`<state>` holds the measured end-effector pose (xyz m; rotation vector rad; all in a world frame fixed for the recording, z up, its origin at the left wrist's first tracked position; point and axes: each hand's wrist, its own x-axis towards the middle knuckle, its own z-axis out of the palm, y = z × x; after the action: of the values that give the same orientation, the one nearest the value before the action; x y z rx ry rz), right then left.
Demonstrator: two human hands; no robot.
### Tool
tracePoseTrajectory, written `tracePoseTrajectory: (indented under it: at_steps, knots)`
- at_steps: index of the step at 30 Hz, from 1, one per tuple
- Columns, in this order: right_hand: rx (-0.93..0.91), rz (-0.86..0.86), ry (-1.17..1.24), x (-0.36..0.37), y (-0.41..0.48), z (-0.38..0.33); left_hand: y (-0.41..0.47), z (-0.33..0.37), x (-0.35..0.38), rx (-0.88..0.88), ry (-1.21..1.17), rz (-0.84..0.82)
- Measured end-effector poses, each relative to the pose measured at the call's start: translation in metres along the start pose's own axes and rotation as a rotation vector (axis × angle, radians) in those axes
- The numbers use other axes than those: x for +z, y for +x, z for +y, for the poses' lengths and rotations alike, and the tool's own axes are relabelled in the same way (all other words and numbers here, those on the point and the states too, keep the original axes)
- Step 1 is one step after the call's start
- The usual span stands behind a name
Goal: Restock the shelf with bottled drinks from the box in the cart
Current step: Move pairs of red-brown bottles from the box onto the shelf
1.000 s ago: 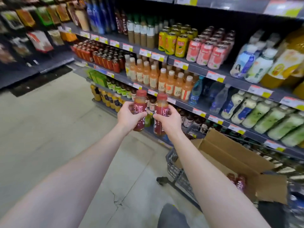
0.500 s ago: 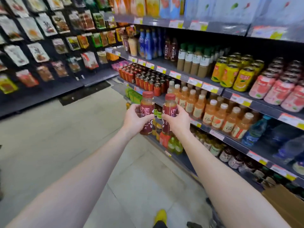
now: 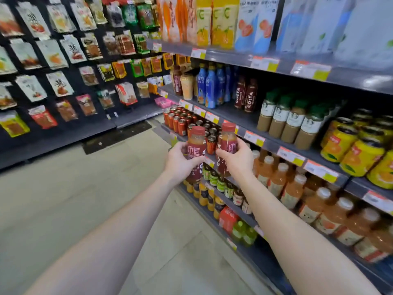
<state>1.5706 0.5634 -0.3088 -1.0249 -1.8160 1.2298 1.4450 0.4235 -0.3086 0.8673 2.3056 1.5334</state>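
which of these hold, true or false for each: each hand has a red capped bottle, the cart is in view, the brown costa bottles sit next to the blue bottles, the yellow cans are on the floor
1. Each hand holds a red-capped bottle. True: the left hand grips one red-capped brown bottle and the right hand grips the other red-capped bottle.
2. The cart is in view. False: no cart shows here.
3. The dark brown Costa bottles stand beside the blue bottles. True.
4. The yellow cans are on the floor. False: they stand on a shelf.
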Motion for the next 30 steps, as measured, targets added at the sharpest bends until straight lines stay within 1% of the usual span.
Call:
tracePoseTrajectory:
  at_steps: [3,6,11,15,18,25,30]
  knots:
    - [-0.025,0.009,0.001,0.019,0.035,-0.011,0.047,-0.003,-0.001,0.026,-0.005,-0.006]
    - [-0.021,0.057,-0.006,0.044,0.067,-0.013,0.093,-0.01,-0.003,0.055,0.016,-0.038]
    - [-0.017,0.156,-0.034,0.088,0.119,-0.015,0.176,-0.024,-0.009,0.112,-0.007,-0.153]
    - [0.017,0.257,0.006,0.124,0.153,-0.026,0.247,-0.034,-0.014,0.188,0.017,-0.255]
    - [0.031,0.319,-0.008,0.142,0.172,-0.031,0.291,-0.036,-0.015,0.231,0.01,-0.341]
    - [0.1,0.493,-0.07,0.148,0.228,-0.034,0.366,-0.016,0.007,0.308,-0.048,-0.44]
    - [0.105,0.53,-0.119,0.141,0.273,-0.034,0.399,-0.018,0.037,0.303,-0.103,-0.486]
